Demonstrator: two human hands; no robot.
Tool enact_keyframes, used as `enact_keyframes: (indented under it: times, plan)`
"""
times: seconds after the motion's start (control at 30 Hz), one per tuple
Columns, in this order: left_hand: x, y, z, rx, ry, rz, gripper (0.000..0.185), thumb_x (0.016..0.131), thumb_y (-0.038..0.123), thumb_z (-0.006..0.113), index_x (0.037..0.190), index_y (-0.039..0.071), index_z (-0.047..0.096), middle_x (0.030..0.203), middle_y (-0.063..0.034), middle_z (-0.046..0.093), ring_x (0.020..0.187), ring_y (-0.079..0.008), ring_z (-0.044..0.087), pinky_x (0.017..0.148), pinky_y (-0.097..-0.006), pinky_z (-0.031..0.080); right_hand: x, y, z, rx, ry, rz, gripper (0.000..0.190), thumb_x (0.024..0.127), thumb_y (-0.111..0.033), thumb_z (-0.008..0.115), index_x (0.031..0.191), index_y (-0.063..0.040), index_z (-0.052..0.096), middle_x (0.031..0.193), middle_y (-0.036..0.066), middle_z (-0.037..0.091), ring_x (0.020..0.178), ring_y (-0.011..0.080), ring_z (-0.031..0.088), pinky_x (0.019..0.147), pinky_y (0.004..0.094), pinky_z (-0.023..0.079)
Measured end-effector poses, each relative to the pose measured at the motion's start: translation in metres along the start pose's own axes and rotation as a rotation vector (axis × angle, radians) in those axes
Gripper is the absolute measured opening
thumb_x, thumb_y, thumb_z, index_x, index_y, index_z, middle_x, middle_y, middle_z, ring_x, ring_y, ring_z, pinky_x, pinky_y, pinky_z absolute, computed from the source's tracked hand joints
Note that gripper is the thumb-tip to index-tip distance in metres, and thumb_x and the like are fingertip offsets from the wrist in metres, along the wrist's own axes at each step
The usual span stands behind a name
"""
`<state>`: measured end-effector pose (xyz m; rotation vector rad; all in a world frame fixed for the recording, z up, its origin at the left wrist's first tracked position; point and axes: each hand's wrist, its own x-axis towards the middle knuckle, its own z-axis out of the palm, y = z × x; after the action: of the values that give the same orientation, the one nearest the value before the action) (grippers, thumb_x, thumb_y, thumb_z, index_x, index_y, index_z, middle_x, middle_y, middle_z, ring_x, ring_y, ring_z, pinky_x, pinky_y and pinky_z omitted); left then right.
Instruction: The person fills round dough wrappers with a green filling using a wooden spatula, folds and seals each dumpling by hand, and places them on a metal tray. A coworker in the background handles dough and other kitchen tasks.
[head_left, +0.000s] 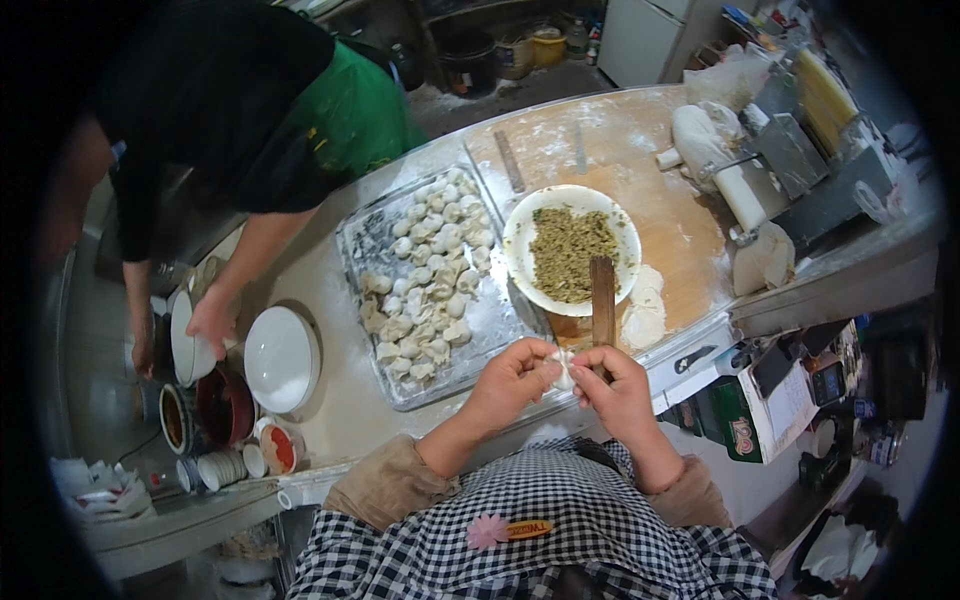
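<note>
Between my left hand (517, 379) and my right hand (616, 386) a small dough dumpling (563, 369) is pinched by the fingertips, over the table's near edge. A flat wooden stick (603, 300) rests in a white bowl (517, 271) of minced filling (570, 251) and reaches back toward my right hand, which partly hides its lower end. Whether that hand also touches the stick I cannot tell. Flat dough wrappers (645, 319) lie right of the bowl. Left of it, a floured metal tray (502, 330) holds many folded dumplings (431, 285).
A co-worker in a green apron (352, 112) reaches over a white bowl (189, 341) at the left. Another white bowl (281, 360), a red container (225, 405) and stacked cups (221, 471) are near. A dough machine (780, 165) stands right; a green carton (739, 420) is below.
</note>
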<state>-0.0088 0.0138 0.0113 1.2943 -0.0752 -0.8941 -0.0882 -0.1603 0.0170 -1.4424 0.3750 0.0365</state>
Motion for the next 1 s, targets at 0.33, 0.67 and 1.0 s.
enact_keyframes:
  times: [0.33, 0.67, 1.0]
  plan:
    - [-0.023, -0.009, 0.008, 0.304, -0.164, 0.183, 0.013, 0.092, 0.013, 0.068, 0.096, 0.001, 0.07, 0.078, -0.0098, 0.072, 0.066, -0.0139, 0.069, 0.059, -0.0264, 0.052, -0.041, -0.005, -0.007, -0.344, -0.019, -0.056, 0.007, 0.09, -0.003, 0.07, 0.093, 0.001, 0.065, 0.08, 0.006, 0.063, 0.059, 0.0102, 0.059, 0.054, 0.0237, 0.047]
    - [-0.035, -0.028, -0.012, 0.7, -0.068, 0.353, 0.014, 0.091, 0.015, 0.066, 0.096, 0.002, 0.068, 0.085, -0.0137, 0.07, 0.077, -0.0306, 0.069, 0.069, -0.037, 0.054, -0.036, 0.022, 0.0, -0.601, -0.057, -0.418, 0.009, 0.088, -0.009, 0.069, 0.095, -0.004, 0.068, 0.087, 0.016, 0.064, 0.075, 0.0362, 0.063, 0.066, 0.0417, 0.051]
    - [-0.033, -0.018, -0.117, 1.238, 0.382, 0.127, 0.038, 0.096, 0.023, 0.063, 0.133, 0.015, 0.061, 0.143, -0.0217, 0.051, 0.093, -0.0365, 0.069, 0.084, -0.042, 0.054, 0.065, 0.067, -0.122, -1.105, 0.513, -0.215, 0.018, 0.078, -0.011, 0.074, 0.095, -0.008, 0.071, 0.093, 0.014, 0.062, 0.089, 0.0356, 0.063, 0.076, 0.0437, 0.052]
